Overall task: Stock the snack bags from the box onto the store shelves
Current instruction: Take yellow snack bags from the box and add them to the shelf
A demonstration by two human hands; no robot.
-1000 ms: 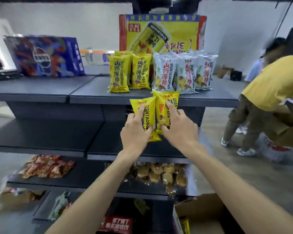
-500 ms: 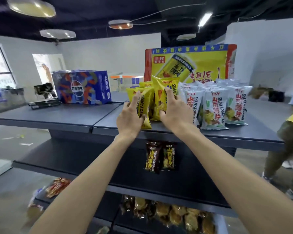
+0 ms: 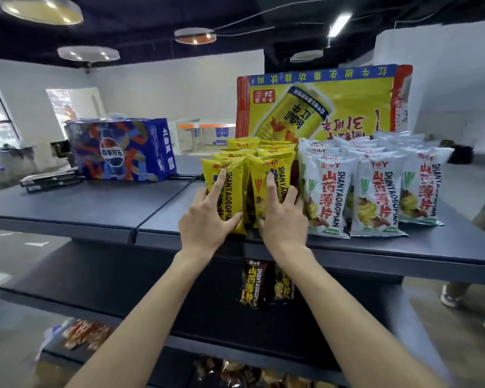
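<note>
I observe both hands raised to the top shelf (image 3: 95,208), each on one packet. The left hand (image 3: 207,219) holds a yellow snack bag (image 3: 234,191): thumb across its lower right corner, outer fingers round its left edge, index finger laid straight up its face. The right hand (image 3: 283,219) holds a second yellow snack bag (image 3: 261,175) likewise, with the thumb at the lower left, the fingers spread round the right edge and the index straight on the front. Both bags stand upright, side by side and touching, near the shelf's front edge. Directly behind the fingertips stand further yellow bags (image 3: 242,142) in rows. Just beside the right hand, on its outer side, stand white snack bags (image 3: 375,191); beyond them is a yellow drink carton (image 3: 319,107). Well apart from the left hand, on its outer side, sits a blue Pepsi box (image 3: 121,151). Below the wrists, dark snack bags (image 3: 252,284) stand on the next shelf down.
</note>
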